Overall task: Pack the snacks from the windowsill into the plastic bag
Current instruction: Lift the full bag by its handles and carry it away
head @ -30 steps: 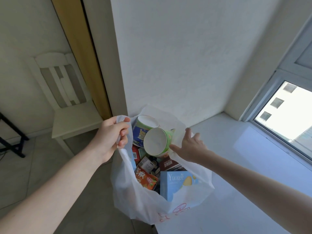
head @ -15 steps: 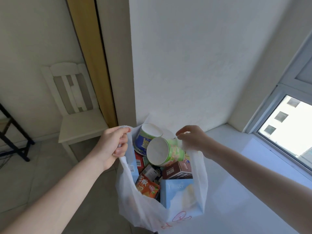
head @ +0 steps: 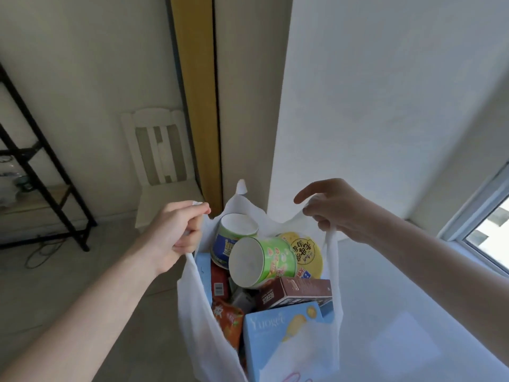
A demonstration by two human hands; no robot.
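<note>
Now the thin white plastic bag [head: 192,321] hangs open between both hands, at the left edge of the white windowsill [head: 413,312]; its bottom is cut off by the frame, so I cannot tell whether it rests on anything. It is packed nearly to the brim. On top a green paper tub [head: 264,260] lies on its side with its white base towards the camera, touching a blue-and-green paper tub [head: 232,238] behind it and a round yellow-lidded bowl [head: 309,252] to its right. Below them sit a brown cardboard box [head: 297,292], a pale blue cardboard box [head: 281,334], an orange foil packet [head: 228,318] and a red packet [head: 219,279].

The left hand [head: 176,232] has its grip curled tight round the bag's left handle. The right hand [head: 338,210] pinches the right handle, its forefinger pointing out loosely. One more strip of the bag stands free at the far rim.

Beyond the sill a window [head: 490,230] shows at the right. To the left a white wooden chair [head: 159,155] stands against the wall beside a yellow vertical strip [head: 198,106], and a black metal rack [head: 41,161] stands on the floor.
</note>
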